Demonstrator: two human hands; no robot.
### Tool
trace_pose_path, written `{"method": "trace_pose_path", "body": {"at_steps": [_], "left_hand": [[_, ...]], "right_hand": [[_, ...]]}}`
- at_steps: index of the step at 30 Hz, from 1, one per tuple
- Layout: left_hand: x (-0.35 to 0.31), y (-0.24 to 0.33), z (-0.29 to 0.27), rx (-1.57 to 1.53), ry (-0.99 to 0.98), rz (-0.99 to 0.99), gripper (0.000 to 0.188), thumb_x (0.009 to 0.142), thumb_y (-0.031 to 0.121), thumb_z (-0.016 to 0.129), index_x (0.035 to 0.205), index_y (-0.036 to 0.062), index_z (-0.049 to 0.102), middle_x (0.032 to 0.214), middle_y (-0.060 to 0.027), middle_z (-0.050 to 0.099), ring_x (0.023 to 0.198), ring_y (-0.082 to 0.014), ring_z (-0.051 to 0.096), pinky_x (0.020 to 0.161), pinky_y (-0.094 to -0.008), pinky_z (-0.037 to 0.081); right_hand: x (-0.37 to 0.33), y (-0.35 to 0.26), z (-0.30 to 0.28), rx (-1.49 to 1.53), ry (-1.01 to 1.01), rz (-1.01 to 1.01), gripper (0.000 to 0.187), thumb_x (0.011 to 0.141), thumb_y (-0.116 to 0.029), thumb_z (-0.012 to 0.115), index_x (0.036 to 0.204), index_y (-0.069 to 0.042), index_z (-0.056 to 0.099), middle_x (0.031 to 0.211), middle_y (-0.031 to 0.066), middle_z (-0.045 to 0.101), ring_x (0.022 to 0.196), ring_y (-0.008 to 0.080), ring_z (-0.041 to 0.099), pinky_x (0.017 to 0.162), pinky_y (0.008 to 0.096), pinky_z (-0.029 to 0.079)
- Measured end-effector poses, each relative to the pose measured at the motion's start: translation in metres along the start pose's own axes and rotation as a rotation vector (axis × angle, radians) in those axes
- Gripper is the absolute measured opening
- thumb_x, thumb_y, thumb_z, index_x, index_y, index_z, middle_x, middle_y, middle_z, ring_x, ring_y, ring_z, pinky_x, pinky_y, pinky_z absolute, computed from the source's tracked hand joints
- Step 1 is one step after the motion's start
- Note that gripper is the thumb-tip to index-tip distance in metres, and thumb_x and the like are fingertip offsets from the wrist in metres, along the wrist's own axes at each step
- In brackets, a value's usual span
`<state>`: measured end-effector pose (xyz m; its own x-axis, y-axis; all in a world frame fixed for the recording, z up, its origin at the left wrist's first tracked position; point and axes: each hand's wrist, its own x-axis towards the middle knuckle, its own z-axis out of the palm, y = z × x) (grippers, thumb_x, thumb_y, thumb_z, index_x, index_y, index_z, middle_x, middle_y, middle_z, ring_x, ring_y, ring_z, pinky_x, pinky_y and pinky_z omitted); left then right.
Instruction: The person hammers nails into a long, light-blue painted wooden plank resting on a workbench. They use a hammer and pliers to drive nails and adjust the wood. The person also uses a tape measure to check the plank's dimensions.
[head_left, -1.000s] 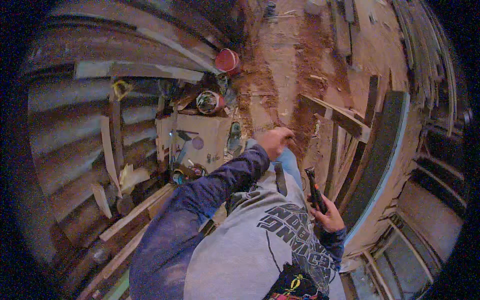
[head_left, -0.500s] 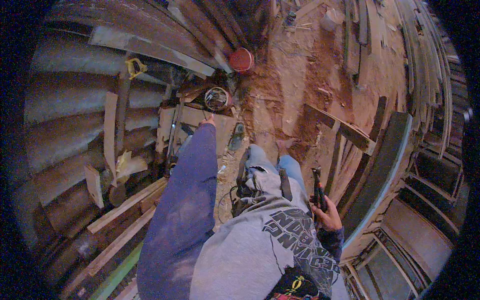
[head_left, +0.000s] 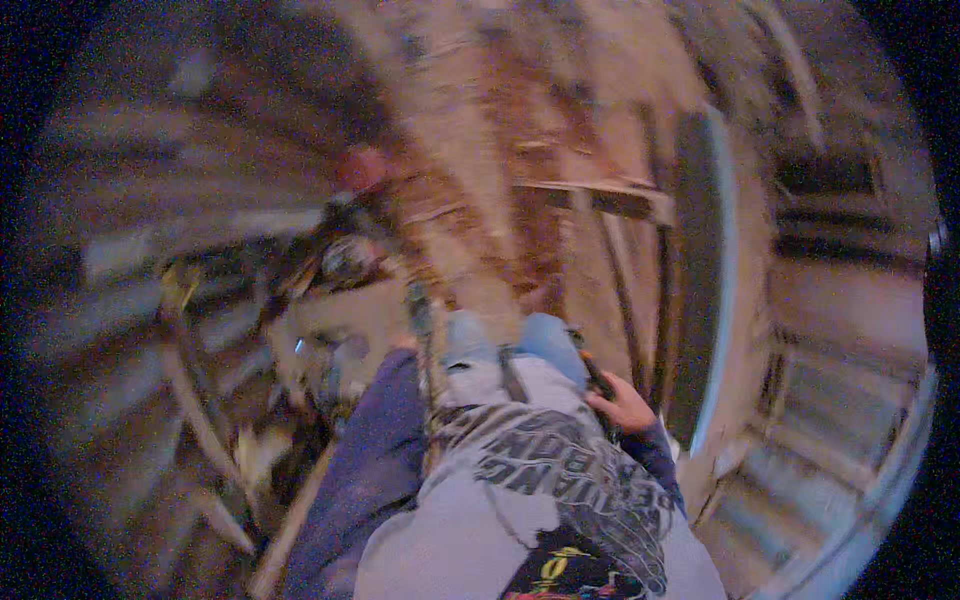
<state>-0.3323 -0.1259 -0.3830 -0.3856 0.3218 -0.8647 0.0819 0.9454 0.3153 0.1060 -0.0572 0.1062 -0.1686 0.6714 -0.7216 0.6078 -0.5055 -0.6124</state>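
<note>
R hand [head_left: 622, 406]: your fingers wrapped round blk/orange tool [head_left: 597, 381], approx 4 o'clock of view ctr.
L hand [head_left: 403, 344]: approx 8 o'clock, by pale board [head_left: 375, 305]; blurred, can't tell your grip.
Red bucket [head_left: 362, 168]: approx 10-11 o'clock, farther off.

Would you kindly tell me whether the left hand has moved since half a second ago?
Yes: the left hand has moved away from the red bucket, toward the person's torso.

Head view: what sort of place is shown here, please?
Probably a rough workshop or timber shed, though the picture is blurred: reddish-brown earthen ground, a long dark panel with a pale-blue edge, and a brown wooden beam to its left.
</note>
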Motion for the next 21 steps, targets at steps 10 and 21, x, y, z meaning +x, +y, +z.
{"method": "trace_pose_path", "body": {"at_steps": [10,21], "left_hand": [[0.012,0.211,0.021,0.131,-0.132,0.155,0.037,0.088,0.027,0.067,0.111,-0.0011,0.063,0.103,-0.0119,0.065,0.087,-0.0197,0.059,0.078,-0.0337,0.048],[-0.120,0.375,0.215,0.145,-0.556,0.740,0.034,0.088,0.024,0.068,0.108,-0.0032,0.065,0.098,-0.0080,0.065,0.080,-0.0154,0.059,0.073,-0.0309,0.048]], "right_hand": [[-0.035,0.043,-0.011,0.281,0.541,0.106,0.029,0.084,-0.025,0.069,0.100,-0.002,0.058,0.091,0.0124,0.062,0.088,0.0254,0.061,0.079,0.0376,0.047],[-0.118,0.220,0.069,1.112,1.629,0.311,0.012,0.085,0.001,0.060,0.087,-0.007,0.051,0.095,0.0077,0.066,0.081,0.0174,0.065,0.066,0.0302,0.051]]}}
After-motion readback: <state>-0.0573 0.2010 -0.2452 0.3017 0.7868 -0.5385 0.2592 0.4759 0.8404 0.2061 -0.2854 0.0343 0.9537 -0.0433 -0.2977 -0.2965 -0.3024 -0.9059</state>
